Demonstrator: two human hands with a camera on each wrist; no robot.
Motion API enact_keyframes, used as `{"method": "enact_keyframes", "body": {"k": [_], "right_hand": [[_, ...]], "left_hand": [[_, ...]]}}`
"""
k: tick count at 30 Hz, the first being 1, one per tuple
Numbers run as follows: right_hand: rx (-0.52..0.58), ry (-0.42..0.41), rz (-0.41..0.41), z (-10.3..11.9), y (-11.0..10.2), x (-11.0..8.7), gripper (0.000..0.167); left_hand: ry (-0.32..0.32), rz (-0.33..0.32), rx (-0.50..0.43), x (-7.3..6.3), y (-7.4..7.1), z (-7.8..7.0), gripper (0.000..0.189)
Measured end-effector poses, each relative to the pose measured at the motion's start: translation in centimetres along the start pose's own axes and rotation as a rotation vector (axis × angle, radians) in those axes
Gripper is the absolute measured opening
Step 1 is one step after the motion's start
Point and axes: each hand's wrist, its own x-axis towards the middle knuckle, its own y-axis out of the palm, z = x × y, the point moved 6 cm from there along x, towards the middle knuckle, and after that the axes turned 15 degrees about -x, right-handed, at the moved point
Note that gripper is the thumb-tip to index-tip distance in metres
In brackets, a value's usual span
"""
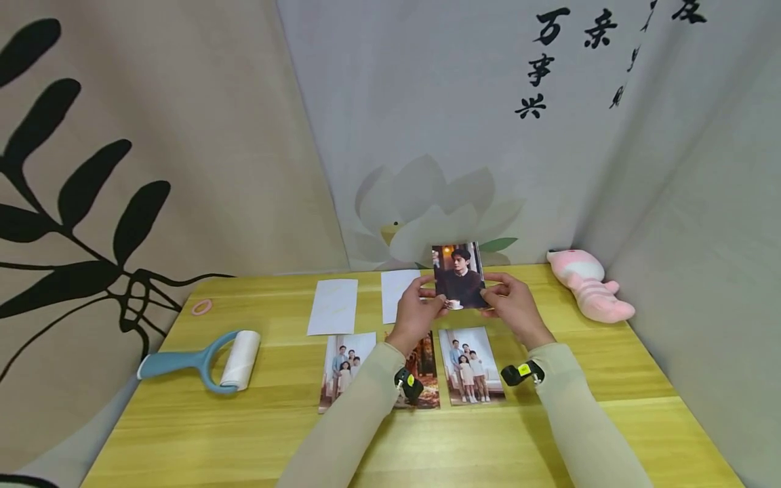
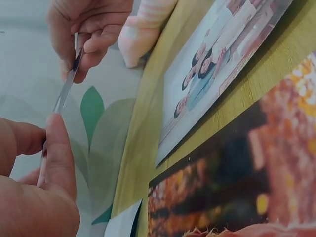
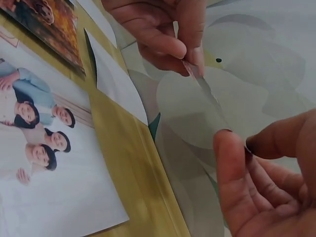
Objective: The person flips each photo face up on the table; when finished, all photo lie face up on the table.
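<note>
Both hands hold up a photo (image 1: 459,274) of a person in a dark sweater, above the back part of the table. My left hand (image 1: 417,315) pinches its lower left edge between thumb and fingers; my right hand (image 1: 515,308) pinches the lower right edge. In the wrist views the photo (image 2: 66,86) shows nearly edge-on. Below the hands lie a family photo (image 1: 472,366), an autumn-coloured photo (image 1: 428,369) partly hidden by the left wrist, and a second family photo (image 1: 348,362) partly behind the left sleeve.
Two white sheets (image 1: 333,307) lie behind the photos, one partly covered by the left hand. A blue-handled lint roller (image 1: 204,362) and a pink ring (image 1: 201,307) are on the left. At the back right lies a pink plush toy (image 1: 588,285). Curtains border the wooden table (image 1: 610,379).
</note>
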Motion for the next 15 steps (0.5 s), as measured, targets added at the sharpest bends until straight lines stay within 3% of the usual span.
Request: {"method": "enact_keyframes", "body": {"k": [15], "right_hand": [[-0.155,-0.035,0.018,-1.7,0.3,1.0,0.044]], "left_hand": [[-0.069,0.025,0.05,0.3,-0.7,0.8,0.057]]}}
